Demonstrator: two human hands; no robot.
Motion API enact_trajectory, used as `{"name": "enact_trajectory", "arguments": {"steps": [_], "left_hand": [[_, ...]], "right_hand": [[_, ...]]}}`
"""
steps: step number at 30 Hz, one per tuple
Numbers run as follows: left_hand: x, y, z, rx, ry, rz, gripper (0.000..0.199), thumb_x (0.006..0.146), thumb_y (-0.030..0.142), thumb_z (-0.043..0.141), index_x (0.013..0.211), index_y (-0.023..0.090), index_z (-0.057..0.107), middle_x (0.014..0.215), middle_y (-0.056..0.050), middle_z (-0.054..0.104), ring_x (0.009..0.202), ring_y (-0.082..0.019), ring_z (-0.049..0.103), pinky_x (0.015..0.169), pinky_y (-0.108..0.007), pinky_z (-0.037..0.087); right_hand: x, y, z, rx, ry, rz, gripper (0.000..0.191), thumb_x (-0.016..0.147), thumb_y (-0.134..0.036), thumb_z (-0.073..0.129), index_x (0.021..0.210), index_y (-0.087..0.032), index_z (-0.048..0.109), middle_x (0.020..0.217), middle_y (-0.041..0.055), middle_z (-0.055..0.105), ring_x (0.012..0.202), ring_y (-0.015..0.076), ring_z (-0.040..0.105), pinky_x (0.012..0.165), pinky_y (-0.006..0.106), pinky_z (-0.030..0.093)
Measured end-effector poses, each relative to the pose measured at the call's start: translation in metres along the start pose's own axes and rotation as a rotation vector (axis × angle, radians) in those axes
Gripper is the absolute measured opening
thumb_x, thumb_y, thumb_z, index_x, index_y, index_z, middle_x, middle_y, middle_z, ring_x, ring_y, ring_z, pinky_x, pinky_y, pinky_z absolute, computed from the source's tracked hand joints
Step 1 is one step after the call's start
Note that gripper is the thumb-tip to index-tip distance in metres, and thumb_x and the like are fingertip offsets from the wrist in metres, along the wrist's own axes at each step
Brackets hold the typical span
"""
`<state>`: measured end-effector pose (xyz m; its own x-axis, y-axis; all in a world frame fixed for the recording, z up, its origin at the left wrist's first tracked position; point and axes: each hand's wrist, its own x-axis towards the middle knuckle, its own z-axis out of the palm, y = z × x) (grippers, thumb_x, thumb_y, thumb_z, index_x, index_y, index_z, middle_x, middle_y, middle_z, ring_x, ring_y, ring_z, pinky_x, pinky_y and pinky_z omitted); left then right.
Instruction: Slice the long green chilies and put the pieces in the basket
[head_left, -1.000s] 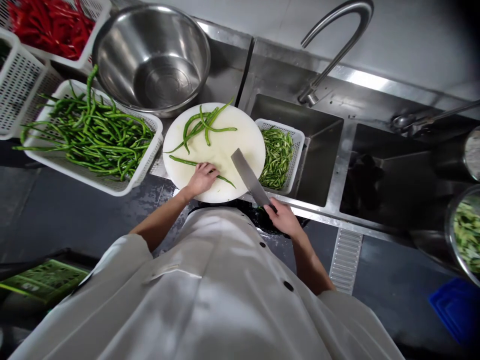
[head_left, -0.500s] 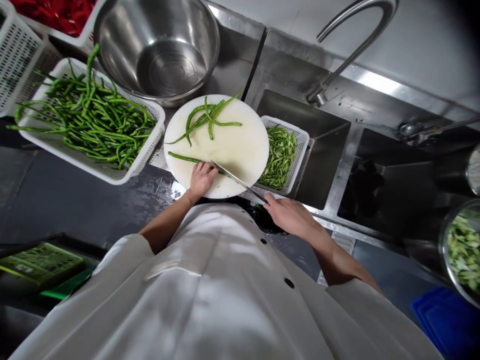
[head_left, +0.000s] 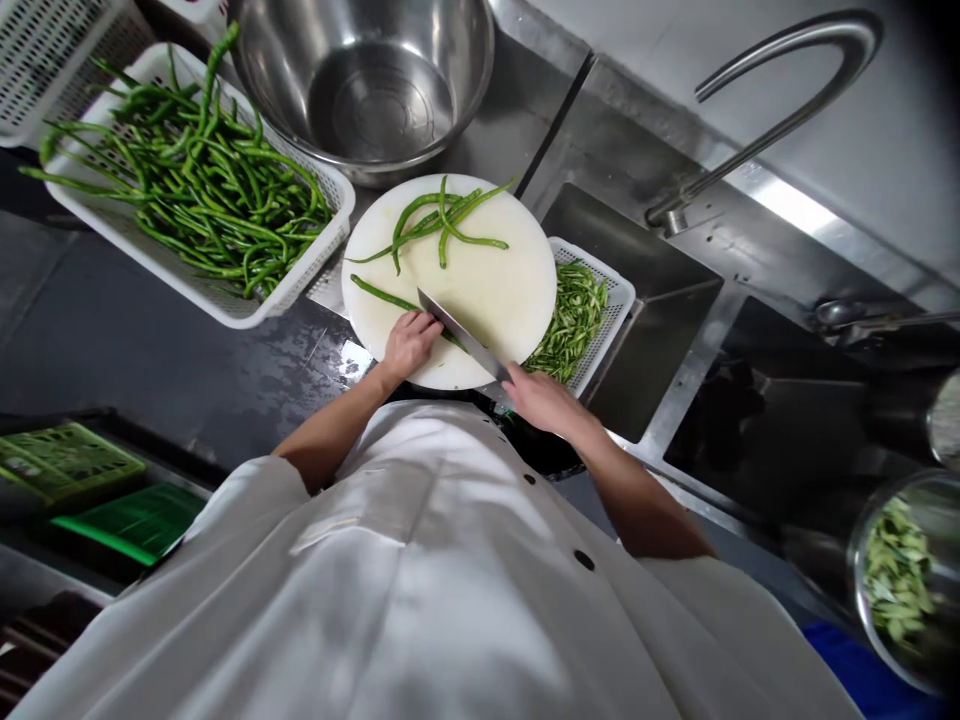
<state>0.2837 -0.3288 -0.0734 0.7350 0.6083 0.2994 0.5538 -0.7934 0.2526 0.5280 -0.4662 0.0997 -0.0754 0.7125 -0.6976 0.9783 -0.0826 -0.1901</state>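
Observation:
My left hand (head_left: 412,343) is closed over a long green bean (head_left: 382,292) that lies on the round white cutting board (head_left: 510,280). My right hand (head_left: 546,400) grips the handle of a knife (head_left: 469,340). Its broad blade slants across the bean, with the tip close to my left fingers. Several whole green beans (head_left: 420,228) lie crossed at the far side of the board. Just right of the board, a white basket (head_left: 616,300) holds cut green pieces (head_left: 574,325), partly hidden behind the board and my right hand.
A white basket (head_left: 142,238) piled with whole green beans (head_left: 210,190) stands at left. Behind the board is a large steel bowl (head_left: 375,100). To the right are a sink (head_left: 645,340), a curved faucet (head_left: 795,110) and a pot (head_left: 862,580) of pale green pieces.
The view has shifted and turned a little. The knife blade now shows its flat side more and has tilted on the bean. My left hand stays on the bean.

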Motion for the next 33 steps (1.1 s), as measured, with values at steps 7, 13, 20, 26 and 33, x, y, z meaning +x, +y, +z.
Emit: {"name": "enact_trajectory", "arguments": {"steps": [7, 13, 20, 26, 33], "left_hand": [[-0.002, 0.001, 0.002, -0.101, 0.009, -0.042, 0.034, 0.104, 0.013, 0.038, 0.102, 0.018, 0.072, 0.103, -0.011, 0.070, 0.094, -0.025, 0.057, 0.088, -0.040, 0.051], [0.000, -0.007, -0.007, -0.145, 0.029, -0.014, 0.035, 0.107, 0.016, 0.036, 0.098, 0.019, 0.070, 0.100, -0.010, 0.068, 0.090, -0.024, 0.055, 0.084, -0.038, 0.050], [0.002, -0.049, -0.030, -0.065, -0.062, -0.135, 0.029, 0.105, 0.026, 0.046, 0.115, 0.023, 0.073, 0.115, -0.014, 0.064, 0.109, -0.031, 0.053, 0.092, -0.047, 0.044], [-0.008, -0.025, -0.017, -0.056, -0.073, -0.106, 0.032, 0.105, 0.025, 0.045, 0.116, 0.024, 0.075, 0.112, -0.012, 0.064, 0.106, -0.030, 0.051, 0.092, -0.045, 0.045], [-0.009, -0.022, -0.016, -0.010, -0.081, -0.097, 0.031, 0.105, 0.022, 0.046, 0.112, 0.025, 0.076, 0.107, -0.011, 0.068, 0.102, -0.029, 0.054, 0.085, -0.044, 0.044]], "right_hand": [[0.009, 0.009, -0.003, 0.027, 0.034, -0.092, 0.037, 0.113, -0.039, 0.033, 0.135, -0.017, 0.052, 0.102, 0.0151, 0.075, 0.091, 0.0298, 0.072, 0.069, 0.031, 0.038], [0.044, -0.015, 0.015, 0.081, 0.112, -0.075, 0.037, 0.113, -0.034, 0.031, 0.138, -0.014, 0.049, 0.111, 0.0189, 0.076, 0.100, 0.0317, 0.072, 0.076, 0.033, 0.042], [0.026, 0.004, 0.015, 0.082, 0.107, -0.022, 0.040, 0.113, -0.040, 0.030, 0.137, -0.016, 0.052, 0.105, 0.0168, 0.076, 0.100, 0.0315, 0.071, 0.077, 0.032, 0.042], [-0.028, 0.002, 0.005, -0.006, 0.010, 0.066, 0.039, 0.113, -0.039, 0.032, 0.140, -0.017, 0.049, 0.104, 0.0170, 0.076, 0.095, 0.0325, 0.073, 0.077, 0.033, 0.043], [0.008, -0.030, 0.015, 0.077, 0.039, 0.020, 0.043, 0.113, -0.033, 0.028, 0.148, -0.011, 0.043, 0.114, 0.0206, 0.075, 0.105, 0.0316, 0.072, 0.080, 0.033, 0.045]]}}
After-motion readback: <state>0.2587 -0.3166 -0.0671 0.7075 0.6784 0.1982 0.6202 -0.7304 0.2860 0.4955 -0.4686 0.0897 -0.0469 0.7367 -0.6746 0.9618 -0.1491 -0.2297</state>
